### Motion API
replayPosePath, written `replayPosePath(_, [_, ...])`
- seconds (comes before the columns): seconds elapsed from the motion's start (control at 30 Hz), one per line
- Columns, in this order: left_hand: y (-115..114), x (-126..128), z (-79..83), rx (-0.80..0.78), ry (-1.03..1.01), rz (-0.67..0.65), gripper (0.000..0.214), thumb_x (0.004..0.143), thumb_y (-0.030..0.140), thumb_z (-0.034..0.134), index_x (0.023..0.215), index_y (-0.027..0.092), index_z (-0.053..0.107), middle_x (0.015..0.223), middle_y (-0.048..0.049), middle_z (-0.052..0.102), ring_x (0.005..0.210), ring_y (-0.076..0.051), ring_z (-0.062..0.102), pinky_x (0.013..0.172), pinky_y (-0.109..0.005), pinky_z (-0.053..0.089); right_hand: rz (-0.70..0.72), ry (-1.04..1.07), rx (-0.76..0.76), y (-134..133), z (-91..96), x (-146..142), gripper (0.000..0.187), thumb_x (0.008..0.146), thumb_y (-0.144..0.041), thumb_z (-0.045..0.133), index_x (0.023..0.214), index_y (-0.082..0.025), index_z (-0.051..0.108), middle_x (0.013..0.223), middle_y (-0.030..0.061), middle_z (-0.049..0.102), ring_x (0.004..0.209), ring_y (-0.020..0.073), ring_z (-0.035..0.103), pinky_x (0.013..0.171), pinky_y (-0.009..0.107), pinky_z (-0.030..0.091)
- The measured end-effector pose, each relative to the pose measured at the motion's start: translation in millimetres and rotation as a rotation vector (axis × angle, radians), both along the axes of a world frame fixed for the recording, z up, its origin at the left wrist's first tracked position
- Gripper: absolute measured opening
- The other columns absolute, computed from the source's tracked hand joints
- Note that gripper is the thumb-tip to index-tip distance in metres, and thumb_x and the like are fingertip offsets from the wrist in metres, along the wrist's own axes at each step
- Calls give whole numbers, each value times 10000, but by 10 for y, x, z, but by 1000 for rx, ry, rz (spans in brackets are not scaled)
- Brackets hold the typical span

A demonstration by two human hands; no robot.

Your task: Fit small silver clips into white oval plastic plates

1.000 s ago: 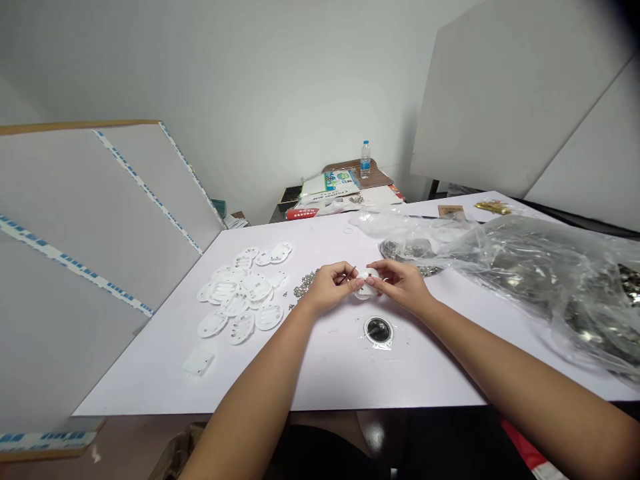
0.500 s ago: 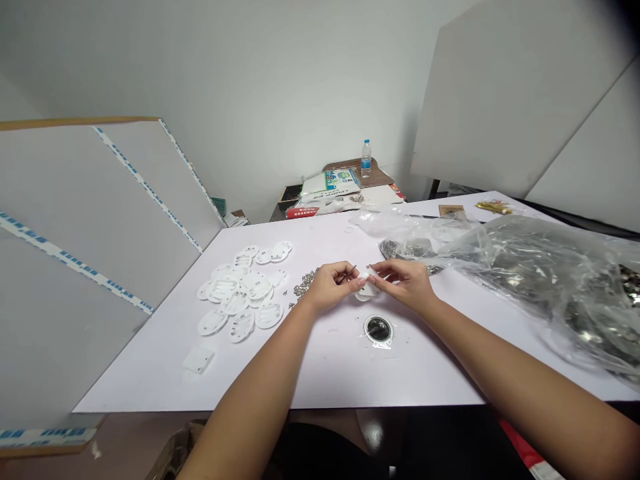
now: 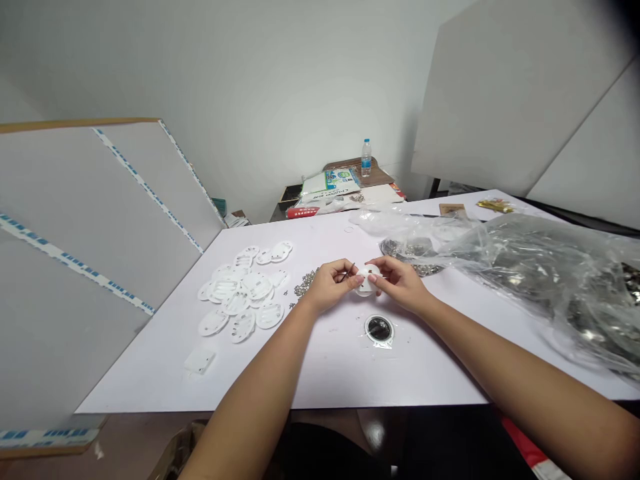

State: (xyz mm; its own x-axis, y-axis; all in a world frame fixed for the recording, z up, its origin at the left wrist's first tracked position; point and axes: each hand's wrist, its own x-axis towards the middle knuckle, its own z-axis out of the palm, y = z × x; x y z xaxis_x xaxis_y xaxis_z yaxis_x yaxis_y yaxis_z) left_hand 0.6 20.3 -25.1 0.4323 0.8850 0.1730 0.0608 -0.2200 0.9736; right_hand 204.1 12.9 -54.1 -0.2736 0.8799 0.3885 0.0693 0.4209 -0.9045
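Between my two hands, above the table, is a white rounded plastic piece (image 3: pixel 367 284) with small dark metal bits on it. My left hand (image 3: pixel 334 283) is closed on its left edge, and a thin dark pointed piece sticks up from those fingers. My right hand (image 3: pixel 399 280) pinches the other side, thumb on the face. Just below lies a round dark disc with a white rim (image 3: pixel 379 329), on clear film. A heap of small metal parts (image 3: pixel 304 285) lies beside my left hand. Farther left is a loose pile of similar white plastic pieces (image 3: pixel 239 293).
A large clear plastic bag of shiny metal parts (image 3: pixel 530 267) covers the table's right side. One white rectangular box (image 3: pixel 200 361) lies at the front left. Panels stand on both sides. Behind the table are a water bottle (image 3: pixel 367 159) and packages (image 3: pixel 330 183).
My right fingers have shifted on the white plastic piece, which has turned so that more of its face shows. The left hand has barely moved.
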Motion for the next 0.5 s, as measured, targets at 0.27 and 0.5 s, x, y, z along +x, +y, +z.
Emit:
replayPosePath(0.27, [15, -20, -2, -10, -15, 31, 362, 718, 441, 752, 818, 137, 582, 774, -8, 576, 655, -66, 493, 635, -210, 395, 122, 84, -102, -17, 13, -21, 352, 840, -456, 668, 1039, -174, 596, 825, 56, 679, 652, 171, 634, 563, 311, 558])
replayPosePath(0.5, [-12, -18, 7, 64, 155, 141, 334, 743, 449, 708, 794, 148, 571, 607, 47, 461, 518, -43, 335, 508, -197, 254, -19, -68, 29, -21, -19, 3, 360, 845, -453, 663, 1055, -164, 621, 746, 33, 659, 558, 164, 622, 527, 299, 504])
